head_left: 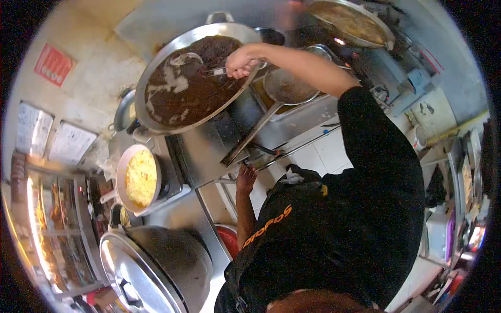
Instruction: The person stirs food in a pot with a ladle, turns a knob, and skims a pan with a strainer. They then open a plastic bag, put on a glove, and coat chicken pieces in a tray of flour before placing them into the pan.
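Note:
My right hand (242, 60) reaches over a wide metal pan (148, 121) of dark brown liquid (209, 96). Its fingers are closed around the handle of a metal utensil with a round head (189, 58), which sits partly in the liquid among pale foam. My left hand (246, 177) is low at the stove's front edge, near a metal rail (271, 160). Its fingers are curled, and what they grip, if anything, is hidden. A long-handled strainer (261, 125) rests over a tray right of the pan, its handle end just above my left hand.
A pan of yellow food (140, 175) stands at the left, above a large lidded pot (128, 276). Another wide pan (349, 23) is at the upper right. A red container (227, 241) sits below the counter edge. Shelves (454, 182) line the right side.

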Demonstrator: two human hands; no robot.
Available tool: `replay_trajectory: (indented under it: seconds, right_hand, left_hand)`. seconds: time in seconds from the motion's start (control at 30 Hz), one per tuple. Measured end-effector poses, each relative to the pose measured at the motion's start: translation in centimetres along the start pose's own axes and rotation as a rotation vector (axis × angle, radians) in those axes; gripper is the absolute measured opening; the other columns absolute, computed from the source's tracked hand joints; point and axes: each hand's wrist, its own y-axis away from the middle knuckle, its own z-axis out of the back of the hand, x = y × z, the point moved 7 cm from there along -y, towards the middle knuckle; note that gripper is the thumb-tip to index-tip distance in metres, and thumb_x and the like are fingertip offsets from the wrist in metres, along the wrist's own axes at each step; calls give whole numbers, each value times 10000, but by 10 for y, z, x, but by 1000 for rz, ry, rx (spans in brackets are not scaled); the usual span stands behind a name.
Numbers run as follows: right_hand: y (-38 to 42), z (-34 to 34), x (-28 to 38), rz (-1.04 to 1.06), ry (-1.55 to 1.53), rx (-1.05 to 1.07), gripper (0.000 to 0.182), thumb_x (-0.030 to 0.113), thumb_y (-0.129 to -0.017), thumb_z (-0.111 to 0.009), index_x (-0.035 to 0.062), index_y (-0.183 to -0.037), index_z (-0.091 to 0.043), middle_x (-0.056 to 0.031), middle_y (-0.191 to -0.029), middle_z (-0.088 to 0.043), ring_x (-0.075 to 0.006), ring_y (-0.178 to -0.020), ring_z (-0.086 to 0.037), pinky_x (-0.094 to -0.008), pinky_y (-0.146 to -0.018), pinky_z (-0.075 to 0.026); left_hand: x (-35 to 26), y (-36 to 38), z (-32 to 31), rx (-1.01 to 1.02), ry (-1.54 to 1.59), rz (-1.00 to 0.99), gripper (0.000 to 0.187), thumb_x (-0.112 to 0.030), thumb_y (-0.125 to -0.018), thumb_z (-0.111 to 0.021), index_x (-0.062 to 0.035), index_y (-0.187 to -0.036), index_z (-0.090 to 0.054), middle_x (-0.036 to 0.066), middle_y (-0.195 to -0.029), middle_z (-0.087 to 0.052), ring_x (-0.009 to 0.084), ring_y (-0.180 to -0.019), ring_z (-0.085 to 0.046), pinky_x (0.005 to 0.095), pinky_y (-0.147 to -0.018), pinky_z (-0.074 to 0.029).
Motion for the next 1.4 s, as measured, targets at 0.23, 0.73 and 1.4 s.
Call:
replay_trajectory:
  seconds: [0.23,0.73,1.4]
  right_hand:
    - [27,-38,11,107,-349,11,110,176,-858,-480,93,-793,-447,50,-530,-412,-10,-376,-344,-163,-299,-259]
    - [148,-66,-33,8,-461,-71,186,230,-835,-549,85,-886,-446,52,-568,-374,14,-362,-309,-156,-272,-246]
    - [116,36,-70,-88,773,-576,209,44,-707,-454,-110,-617,-563,-171,-510,-563,-245,-445,-594,-362,-424,-463]
  left_hand:
    - [2,-39,44,71,-358,-308,241,-329,-860,-508,-112,-963,-525,22,-873,-567,161,-762,-549,304,-695,-458]
    - [2,-17,15,-2,-63,-38,369,-415,-845,-505,-62,-940,-559,23,-805,-593,157,-692,-580,278,-614,-492]
    - [-9,8,-7,62,-23,-79,384,-403,-805,-574,-43,-941,-565,29,-786,-597,152,-698,-583,285,-651,-501]
